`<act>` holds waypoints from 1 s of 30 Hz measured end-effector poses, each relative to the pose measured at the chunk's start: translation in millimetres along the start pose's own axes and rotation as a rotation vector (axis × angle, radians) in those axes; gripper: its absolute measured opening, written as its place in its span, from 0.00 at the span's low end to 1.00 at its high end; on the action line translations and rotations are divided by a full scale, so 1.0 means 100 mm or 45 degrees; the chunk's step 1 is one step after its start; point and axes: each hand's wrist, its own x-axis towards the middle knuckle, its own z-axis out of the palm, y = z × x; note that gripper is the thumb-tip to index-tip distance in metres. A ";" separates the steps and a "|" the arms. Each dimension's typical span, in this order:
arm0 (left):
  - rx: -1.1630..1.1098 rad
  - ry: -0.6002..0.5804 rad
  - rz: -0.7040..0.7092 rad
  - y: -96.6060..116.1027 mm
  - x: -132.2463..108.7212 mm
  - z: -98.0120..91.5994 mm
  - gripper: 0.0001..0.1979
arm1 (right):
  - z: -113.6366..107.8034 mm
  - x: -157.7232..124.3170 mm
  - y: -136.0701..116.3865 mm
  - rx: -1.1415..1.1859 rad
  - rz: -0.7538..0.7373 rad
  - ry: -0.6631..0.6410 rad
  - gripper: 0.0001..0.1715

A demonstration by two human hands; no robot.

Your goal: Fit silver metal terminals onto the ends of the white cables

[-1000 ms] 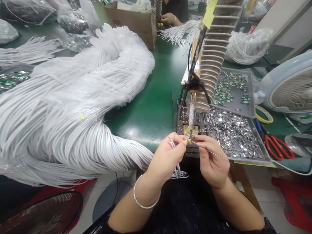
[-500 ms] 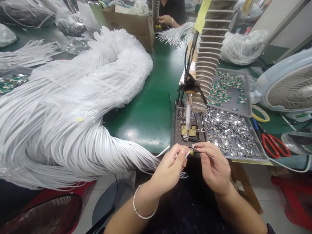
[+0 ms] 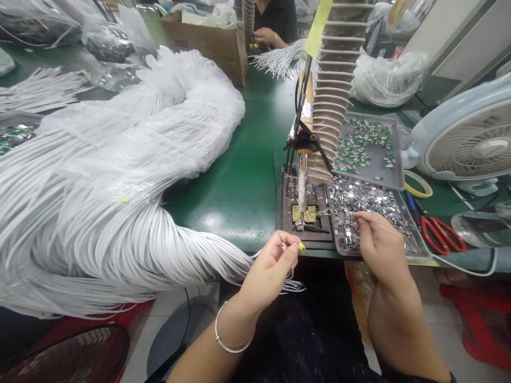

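My left hand (image 3: 268, 268) is closed in a pinch on a white cable near the table's front edge. A small yellow piece (image 3: 302, 248) shows at its fingertips; what it is I cannot make out. Below that hand, dark-tipped cable ends (image 3: 294, 286) hang from the large bundle of white cables (image 3: 187, 250). My right hand (image 3: 381, 247) is over the tray of small metal connector shells (image 3: 373, 199), thumb and fingers drawn together at its left side. A thin solder wire (image 3: 384, 228) runs across this hand. Any shell between its fingertips is too small to tell.
A soldering iron (image 3: 303, 181) points down over a stand with a yellow sponge (image 3: 299, 213), beside a ribbed hose (image 3: 329, 101). Behind the shells lies a tray of green-and-silver connectors (image 3: 393, 159). Red-handled scissors (image 3: 437, 234), a tape roll (image 3: 418, 184) and a fan (image 3: 475, 138) stand right.
My right hand has left the left hand and moved right, over the tray of metal shells. My left hand has shifted slightly left, still pinching. The view has turned a little.
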 end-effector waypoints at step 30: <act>-0.244 0.139 -0.037 0.01 0.04 0.11 0.13 | 0.09 0.19 0.15 -0.409 0.156 -0.395 0.08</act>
